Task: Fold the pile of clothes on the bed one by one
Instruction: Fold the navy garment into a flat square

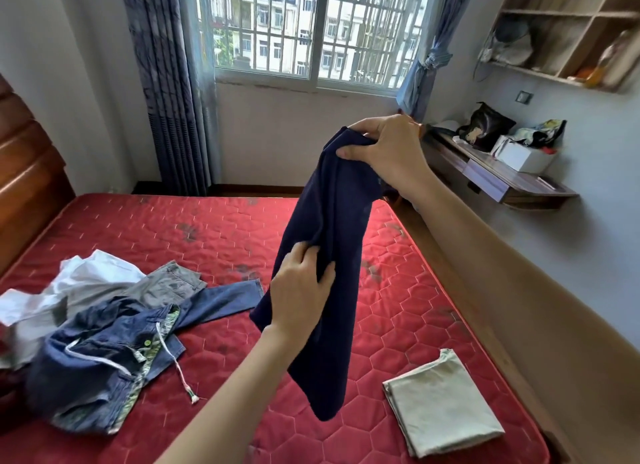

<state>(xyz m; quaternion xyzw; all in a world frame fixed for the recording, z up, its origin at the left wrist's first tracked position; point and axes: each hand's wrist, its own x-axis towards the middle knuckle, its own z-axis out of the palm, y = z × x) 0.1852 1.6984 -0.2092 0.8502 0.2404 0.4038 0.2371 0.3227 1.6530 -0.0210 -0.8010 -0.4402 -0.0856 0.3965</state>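
Note:
A dark navy garment hangs in the air above the red quilted mattress. My right hand pinches its top edge, held high. My left hand grips the cloth lower down, around its middle, with the fingers curled into the fabric. The garment's lower end dangles just over the bed. A loose pile of clothes lies at the left: denim shorts with a white drawstring, jeans, grey trousers and a white shirt. A folded pale grey-green cloth lies flat at the bed's near right corner.
A wooden headboard stands at the left. A wall-mounted desk with bags and a white box is at the right, with shelves above. A barred window and blue curtains face me. The bed's wooden side rail runs along the right.

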